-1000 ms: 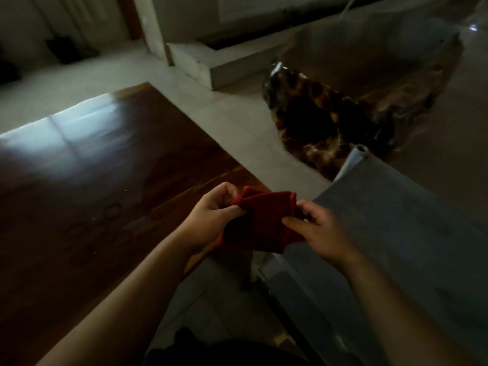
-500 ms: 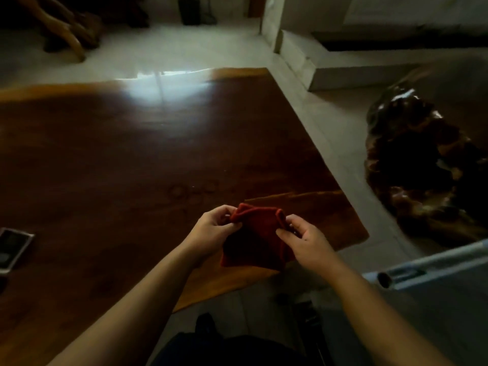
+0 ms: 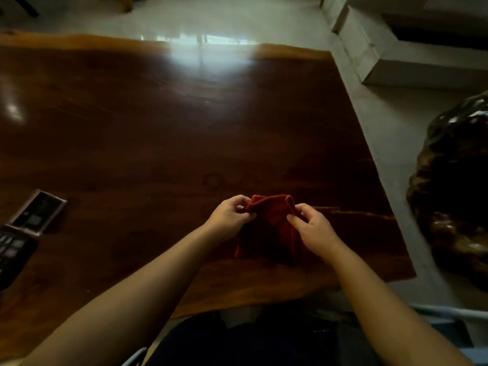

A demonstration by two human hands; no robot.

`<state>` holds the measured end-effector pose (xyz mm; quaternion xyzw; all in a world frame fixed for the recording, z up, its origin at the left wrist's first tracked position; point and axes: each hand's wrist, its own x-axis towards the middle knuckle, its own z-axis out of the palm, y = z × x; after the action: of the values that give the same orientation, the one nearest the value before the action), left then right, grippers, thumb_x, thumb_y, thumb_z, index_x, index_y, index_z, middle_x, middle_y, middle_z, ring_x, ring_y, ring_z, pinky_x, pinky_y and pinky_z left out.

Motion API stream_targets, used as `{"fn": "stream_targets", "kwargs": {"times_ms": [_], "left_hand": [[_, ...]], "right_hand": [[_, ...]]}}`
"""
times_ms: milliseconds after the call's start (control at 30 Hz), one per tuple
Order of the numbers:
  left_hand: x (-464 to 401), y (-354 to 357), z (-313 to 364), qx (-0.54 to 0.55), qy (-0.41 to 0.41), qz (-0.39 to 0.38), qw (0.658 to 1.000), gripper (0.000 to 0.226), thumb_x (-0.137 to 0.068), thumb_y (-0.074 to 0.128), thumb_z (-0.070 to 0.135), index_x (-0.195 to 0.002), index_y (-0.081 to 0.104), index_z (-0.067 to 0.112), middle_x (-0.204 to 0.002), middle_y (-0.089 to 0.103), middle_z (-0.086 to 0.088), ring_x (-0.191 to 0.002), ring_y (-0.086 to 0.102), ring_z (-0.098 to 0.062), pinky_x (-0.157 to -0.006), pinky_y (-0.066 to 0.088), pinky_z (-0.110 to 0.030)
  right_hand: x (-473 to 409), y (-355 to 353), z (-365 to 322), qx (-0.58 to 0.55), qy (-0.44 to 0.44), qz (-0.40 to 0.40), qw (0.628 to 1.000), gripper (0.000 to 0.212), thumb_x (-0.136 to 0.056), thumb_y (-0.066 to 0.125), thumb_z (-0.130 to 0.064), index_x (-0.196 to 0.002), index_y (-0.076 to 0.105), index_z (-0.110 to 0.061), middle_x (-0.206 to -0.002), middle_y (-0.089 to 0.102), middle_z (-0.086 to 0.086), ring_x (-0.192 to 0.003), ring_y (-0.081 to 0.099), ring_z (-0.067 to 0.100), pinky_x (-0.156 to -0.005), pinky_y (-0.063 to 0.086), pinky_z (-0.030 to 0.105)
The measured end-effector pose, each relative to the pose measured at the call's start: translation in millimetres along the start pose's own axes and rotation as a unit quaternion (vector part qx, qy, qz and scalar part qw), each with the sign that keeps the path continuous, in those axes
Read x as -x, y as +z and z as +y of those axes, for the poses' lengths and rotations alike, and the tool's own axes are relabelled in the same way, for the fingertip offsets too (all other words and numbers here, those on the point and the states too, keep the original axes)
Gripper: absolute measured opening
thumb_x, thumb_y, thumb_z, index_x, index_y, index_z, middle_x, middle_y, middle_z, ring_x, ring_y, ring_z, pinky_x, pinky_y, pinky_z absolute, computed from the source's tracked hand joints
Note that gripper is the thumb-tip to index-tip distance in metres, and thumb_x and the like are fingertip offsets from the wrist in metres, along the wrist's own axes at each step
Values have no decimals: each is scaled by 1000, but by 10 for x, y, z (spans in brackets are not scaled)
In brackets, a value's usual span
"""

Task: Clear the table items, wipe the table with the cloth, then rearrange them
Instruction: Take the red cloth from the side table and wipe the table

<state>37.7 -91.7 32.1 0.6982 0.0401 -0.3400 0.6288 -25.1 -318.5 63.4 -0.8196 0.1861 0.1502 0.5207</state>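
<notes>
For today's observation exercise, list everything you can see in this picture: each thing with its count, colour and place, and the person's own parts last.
Table: one, dark glossy brown wood, fills most of the view.
Cloth: one, red, folded, held over the table's near edge.
Flat device: one, dark with a pale frame, on the table at far left.
Keypad object: one, dark, left edge, partly cut off.
Lumpy object: one, dark brown and glossy, on the floor at right.
Floor: pale tiles, beyond and right of the table.
Left hand: one, pinching the cloth's left top corner.
Right hand: one, pinching its right top corner.

Red cloth [image 3: 272, 228], dark brown glossy table [image 3: 158, 133], pale grey floor [image 3: 390, 122].
</notes>
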Motion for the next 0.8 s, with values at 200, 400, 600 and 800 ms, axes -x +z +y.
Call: {"fn": "stream_targets", "kwargs": {"times_ms": [200,400,600,800], "left_hand": [[-562,271,110,-31,-15,43,998,15,-90,72,15,-98,70,29,-104,73,-5,-94,73,-21,-85,61,-41],[-1133,598,222,-70,-33,128,989,18,-91,70,15,-103,67,27,-103,72,-2,-86,71,-15,-72,60,-32],[-1301,563,-20,-197,-59,197,959,55,-92,72,27,-143,52,23,-132,64,-3,-109,65,-17,-89,55,-31],[-562,-12,-669,-390,-31,254,885,82,-86,74,46,-155,35,21,-158,39,-6,-150,27,-25,-120,26,-40]], "right_hand": [[-668,-314,64,38,11,-12,999,7,-100,61,-29,-104,67,-32,-101,72,-4,-80,72,3,-63,53,19],[-1492,-640,171,74,14,-33,997,9,-98,62,-25,-107,66,-24,-102,72,2,-91,72,20,-86,59,48],[-1995,-651,398,233,-7,18,972,57,-96,61,-30,-148,40,-20,-144,46,13,-130,46,31,-100,47,43],[-1866,-221,650,266,-128,-29,955,65,-101,52,-42,-157,30,-17,-166,25,3,-155,2,19,-121,15,44]]}}
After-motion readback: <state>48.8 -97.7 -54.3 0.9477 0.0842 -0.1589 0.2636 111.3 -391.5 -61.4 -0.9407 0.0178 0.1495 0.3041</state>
